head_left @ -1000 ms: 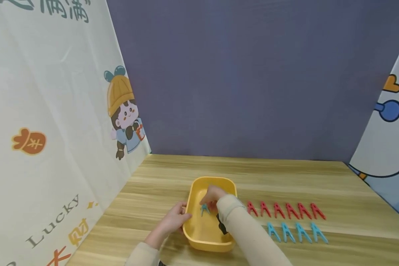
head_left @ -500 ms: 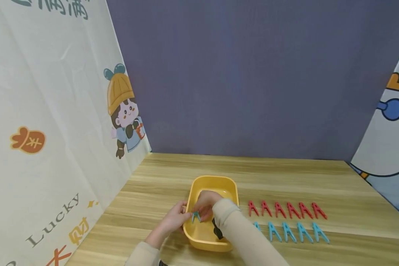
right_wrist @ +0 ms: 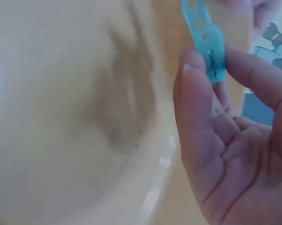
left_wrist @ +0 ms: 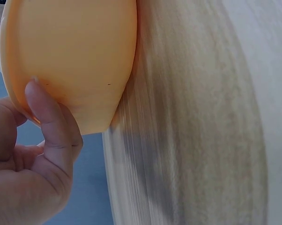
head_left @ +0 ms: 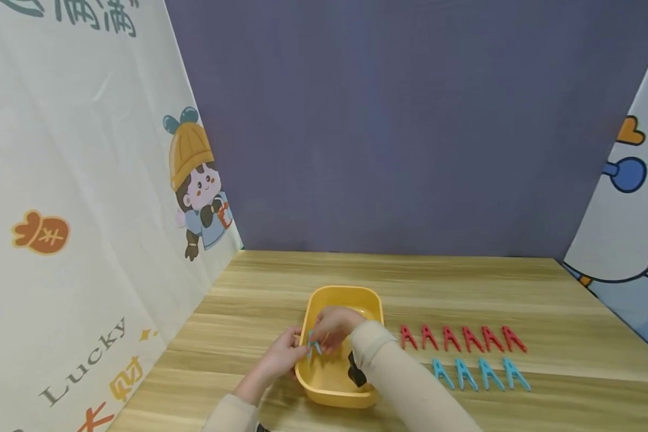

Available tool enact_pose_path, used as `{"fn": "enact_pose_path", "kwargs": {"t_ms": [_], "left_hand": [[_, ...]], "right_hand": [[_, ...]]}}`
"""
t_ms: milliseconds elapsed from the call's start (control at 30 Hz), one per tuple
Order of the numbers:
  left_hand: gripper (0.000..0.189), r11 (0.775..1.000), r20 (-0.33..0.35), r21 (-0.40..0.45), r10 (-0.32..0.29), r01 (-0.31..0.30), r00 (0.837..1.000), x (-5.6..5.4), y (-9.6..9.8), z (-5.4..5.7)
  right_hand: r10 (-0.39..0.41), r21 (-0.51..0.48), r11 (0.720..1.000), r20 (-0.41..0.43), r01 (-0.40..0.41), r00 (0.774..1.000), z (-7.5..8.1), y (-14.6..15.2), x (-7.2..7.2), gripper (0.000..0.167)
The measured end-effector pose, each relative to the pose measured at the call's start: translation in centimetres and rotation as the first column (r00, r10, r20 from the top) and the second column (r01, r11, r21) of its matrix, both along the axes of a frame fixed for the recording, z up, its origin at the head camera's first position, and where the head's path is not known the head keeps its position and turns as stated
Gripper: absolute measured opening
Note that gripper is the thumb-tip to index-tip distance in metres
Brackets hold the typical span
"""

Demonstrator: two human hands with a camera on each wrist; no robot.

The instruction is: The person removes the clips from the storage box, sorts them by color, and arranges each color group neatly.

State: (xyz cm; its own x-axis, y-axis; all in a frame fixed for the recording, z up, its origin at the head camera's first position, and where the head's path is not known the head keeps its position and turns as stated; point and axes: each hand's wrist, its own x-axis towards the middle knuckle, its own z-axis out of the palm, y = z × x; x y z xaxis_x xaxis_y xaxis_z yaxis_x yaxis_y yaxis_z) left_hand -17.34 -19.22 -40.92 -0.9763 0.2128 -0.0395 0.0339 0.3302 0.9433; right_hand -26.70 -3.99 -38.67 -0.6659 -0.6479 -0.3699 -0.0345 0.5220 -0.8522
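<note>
My left hand [head_left: 281, 355] grips the left rim of a yellow plastic basin [head_left: 340, 384]. In the left wrist view the basin's outer wall [left_wrist: 80, 51] shows, and the fingers [left_wrist: 54, 124] lie against it. My right hand [head_left: 336, 327] is inside the basin and pinches a light blue clothespin [head_left: 314, 347] close to the left wall, beside the left thumb. Seen from the right wrist, the clothespin [right_wrist: 210, 51] sits between thumb and fingertips at the end with the metal spring, its other end pointing away from the hand.
Right of the basin, several red clothespins [head_left: 447, 336] lie in a row on the wood-grain table [head_left: 464, 288]. Nearer the front lies a row of blue clothespins [head_left: 459, 372], with the right sleeve [head_left: 410, 378] across its left end. A printed curtain [head_left: 102, 180] borders the left side.
The right hand has carried the blue clothespin leftward across the basin to the left wall, beside the left thumb. The left hand has kept its hold on the rim.
</note>
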Motion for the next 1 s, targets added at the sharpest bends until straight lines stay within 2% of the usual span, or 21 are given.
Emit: {"fn": "enact_pose_path", "kwargs": {"t_ms": [167,333,633,800,1000], "left_hand": [[0.046,1.0,0.013,0.004,0.002,-0.002,1.0,-0.1,-0.2,-0.2],[0.048,1.0,0.014,0.003,-0.007,0.007,1.0,-0.1,-0.3,-0.2],[0.046,1.0,0.003,0.009,-0.007,0.007,1.0,-0.2,-0.3,-0.2],[0.046,1.0,0.009,0.014,-0.001,0.001,1.0,-0.3,-0.2,-0.2],[0.046,1.0,0.014,0.011,0.008,-0.008,1.0,-0.3,-0.2,-0.2]], "right_hand": [[-0.019,-0.02,1.0,-0.069,0.018,0.997,1.3,1.3,-0.4,0.011],[-0.062,-0.075,0.996,-0.066,0.057,0.996,2.7,2.8,-0.6,0.013],[-0.054,-0.185,0.982,-0.056,0.043,0.997,3.9,4.9,-0.8,0.021],[-0.037,-0.245,0.969,-0.031,0.029,0.999,4.8,5.5,-0.5,0.025],[-0.059,-0.281,0.958,-0.029,0.049,0.998,6.0,6.7,0.6,0.035]]}}
